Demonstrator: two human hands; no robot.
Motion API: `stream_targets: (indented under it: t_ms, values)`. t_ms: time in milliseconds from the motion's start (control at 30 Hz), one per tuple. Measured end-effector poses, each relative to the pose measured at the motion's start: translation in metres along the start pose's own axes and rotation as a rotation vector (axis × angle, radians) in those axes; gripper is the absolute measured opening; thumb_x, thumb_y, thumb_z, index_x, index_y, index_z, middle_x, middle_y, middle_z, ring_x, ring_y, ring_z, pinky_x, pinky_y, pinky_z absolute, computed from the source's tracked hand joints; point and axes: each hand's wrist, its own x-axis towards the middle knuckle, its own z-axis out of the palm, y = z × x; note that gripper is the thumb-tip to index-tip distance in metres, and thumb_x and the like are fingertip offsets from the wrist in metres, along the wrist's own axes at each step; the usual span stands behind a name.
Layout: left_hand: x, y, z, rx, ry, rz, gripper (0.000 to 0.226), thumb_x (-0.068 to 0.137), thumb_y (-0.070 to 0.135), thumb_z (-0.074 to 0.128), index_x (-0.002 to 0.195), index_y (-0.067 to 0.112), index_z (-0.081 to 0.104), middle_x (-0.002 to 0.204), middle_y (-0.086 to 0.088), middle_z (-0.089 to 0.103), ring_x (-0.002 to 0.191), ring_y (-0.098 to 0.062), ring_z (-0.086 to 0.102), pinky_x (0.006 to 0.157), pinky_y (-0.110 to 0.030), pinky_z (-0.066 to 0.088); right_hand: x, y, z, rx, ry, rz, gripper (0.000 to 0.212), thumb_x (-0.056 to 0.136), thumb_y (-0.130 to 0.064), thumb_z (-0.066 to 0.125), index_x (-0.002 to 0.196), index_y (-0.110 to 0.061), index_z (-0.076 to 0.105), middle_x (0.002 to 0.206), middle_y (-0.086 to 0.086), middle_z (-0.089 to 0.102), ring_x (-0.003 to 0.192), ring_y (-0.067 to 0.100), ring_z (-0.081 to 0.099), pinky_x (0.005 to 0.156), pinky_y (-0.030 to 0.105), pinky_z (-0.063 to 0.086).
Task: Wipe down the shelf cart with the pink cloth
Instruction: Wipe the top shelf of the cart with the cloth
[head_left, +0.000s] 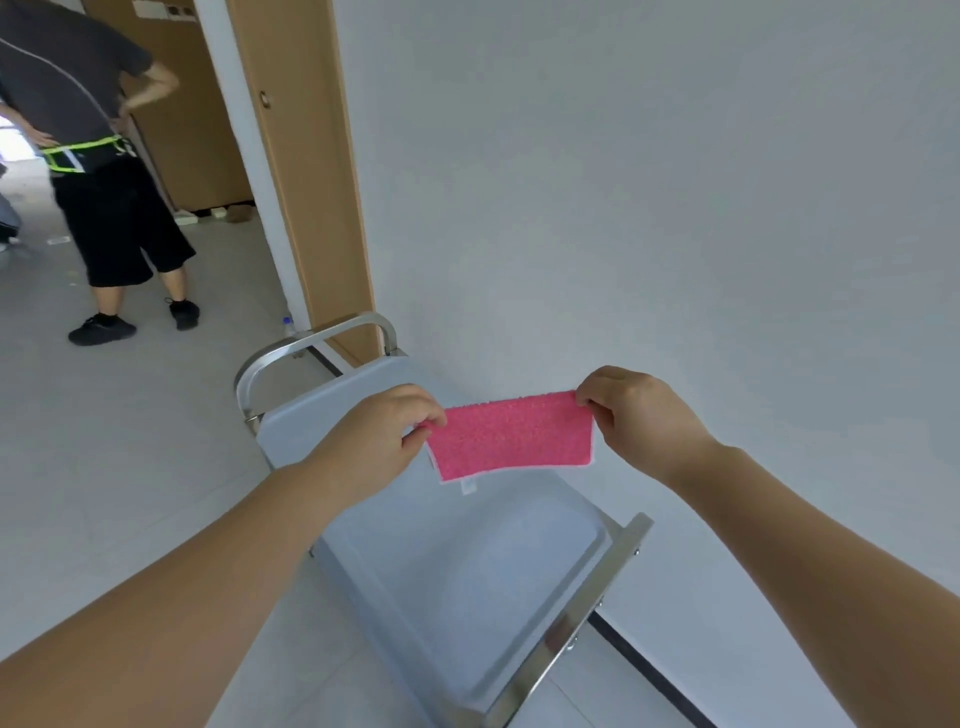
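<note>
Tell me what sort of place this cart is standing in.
Probably a bare indoor room or corridor, perhaps in a building being fitted out or cleaned. The shelf cart stands against a plain white wall on a pale tiled floor, beside a wooden door frame.

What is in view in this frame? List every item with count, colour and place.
pink terry cloth: one, pink with pale edging and a small white tag, held spread in the air above the cart.
grey shelf cart with metal handle rails: one, pale grey tray top, silver rails at both ends, against the white wall.
wooden door frame: one, light brown, behind the cart.
clear plastic bottle: one, on the floor by the door frame.
bystander in dark clothes: one, reflective belt at the waist, standing upper left.
left hand: pinches the cloth's left corner.
right hand: pinches the cloth's right corner.
</note>
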Motion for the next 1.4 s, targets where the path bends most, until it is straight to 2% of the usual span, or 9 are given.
stream_targets:
  t_ms: [267, 533, 633, 767, 867, 1000, 1167, 1300, 1400]
  values:
    - [0.045, -0.087, 0.038, -0.131, -0.190, 0.108, 0.020, 0.087, -0.001, 0.056, 0.100, 0.008, 0.069, 0.100, 0.000, 0.062, 0.089, -0.017, 0.061, 0.083, -0.032, 0.049, 0.001, -0.007, 0.060, -0.204, -0.109, 0.324, 0.026, 0.083, 0.003, 0.048, 0.089, -0.008, 0.070, 0.094, 0.003, 0.069, 0.089, 0.025, 0.061, 0.068, 0.039, 0.051]
    - [0.034, -0.183, 0.063, -0.282, -0.510, 0.265, 0.022, 0.088, -0.001, 0.054, 0.103, 0.006, 0.068, 0.104, -0.003, 0.062, 0.093, -0.018, 0.060, 0.086, -0.026, 0.045, -0.029, -0.103, 0.145, -0.245, -0.283, 0.715, 0.030, 0.083, 0.000, 0.048, 0.091, -0.016, 0.072, 0.091, -0.003, 0.068, 0.089, 0.021, 0.061, 0.063, 0.028, 0.046]
    - [0.021, -0.203, 0.073, -0.325, -0.612, 0.316, 0.021, 0.089, 0.001, 0.053, 0.103, 0.005, 0.068, 0.104, -0.004, 0.063, 0.095, -0.018, 0.060, 0.087, -0.025, 0.044, -0.040, -0.140, 0.168, -0.235, -0.373, 0.840, 0.030, 0.086, -0.002, 0.046, 0.091, -0.018, 0.070, 0.090, -0.004, 0.066, 0.088, 0.017, 0.059, 0.065, 0.029, 0.050]
    - [0.005, -0.213, 0.090, -0.367, -0.691, 0.370, 0.022, 0.087, -0.002, 0.053, 0.101, 0.004, 0.068, 0.102, -0.005, 0.064, 0.093, -0.019, 0.061, 0.087, -0.031, 0.047, -0.057, -0.174, 0.187, -0.212, -0.432, 0.972, 0.029, 0.084, -0.002, 0.046, 0.087, -0.021, 0.068, 0.087, -0.007, 0.064, 0.088, 0.015, 0.058, 0.062, 0.024, 0.044]
    - [-0.008, -0.212, 0.100, -0.394, -0.748, 0.391, 0.022, 0.085, -0.005, 0.054, 0.098, 0.005, 0.068, 0.099, -0.005, 0.063, 0.090, -0.020, 0.061, 0.084, -0.031, 0.047, -0.070, -0.191, 0.194, -0.206, -0.487, 1.069, 0.030, 0.080, -0.002, 0.048, 0.092, -0.022, 0.067, 0.091, -0.007, 0.063, 0.092, 0.015, 0.055, 0.070, 0.028, 0.049]
    - [-0.027, -0.210, 0.107, -0.374, -0.791, 0.394, 0.022, 0.086, -0.002, 0.054, 0.100, 0.006, 0.068, 0.100, -0.003, 0.063, 0.091, -0.017, 0.060, 0.084, -0.024, 0.045, -0.081, -0.200, 0.197, -0.155, -0.578, 1.132, 0.025, 0.079, -0.006, 0.052, 0.091, -0.020, 0.068, 0.089, -0.004, 0.063, 0.090, 0.016, 0.055, 0.069, 0.027, 0.047]
    - [-0.035, -0.208, 0.124, -0.320, -0.794, 0.397, 0.021, 0.086, 0.000, 0.054, 0.103, 0.006, 0.066, 0.106, -0.005, 0.061, 0.097, -0.019, 0.058, 0.086, -0.020, 0.040, -0.082, -0.191, 0.218, -0.105, -0.655, 1.310, 0.028, 0.079, 0.004, 0.045, 0.083, -0.015, 0.064, 0.088, 0.001, 0.061, 0.078, 0.020, 0.059, 0.070, 0.030, 0.051]
    - [-0.034, -0.218, 0.145, -0.189, -0.795, 0.385, 0.028, 0.088, 0.007, 0.051, 0.114, 0.010, 0.062, 0.121, -0.003, 0.056, 0.112, -0.019, 0.051, 0.090, -0.030, 0.042, -0.084, -0.182, 0.248, -0.080, -0.801, 1.317, 0.029, 0.082, 0.004, 0.049, 0.104, -0.010, 0.060, 0.108, 0.007, 0.049, 0.098, 0.024, 0.056, 0.082, 0.034, 0.051]
    - [-0.032, -0.236, 0.154, -0.133, -0.769, 0.412, 0.028, 0.086, 0.008, 0.052, 0.113, 0.009, 0.062, 0.119, -0.004, 0.058, 0.112, -0.022, 0.051, 0.085, -0.034, 0.045, -0.090, -0.180, 0.273, -0.035, -0.770, 1.246, 0.033, 0.082, 0.003, 0.047, 0.109, -0.014, 0.057, 0.114, 0.006, 0.048, 0.104, 0.024, 0.054, 0.081, 0.034, 0.050]
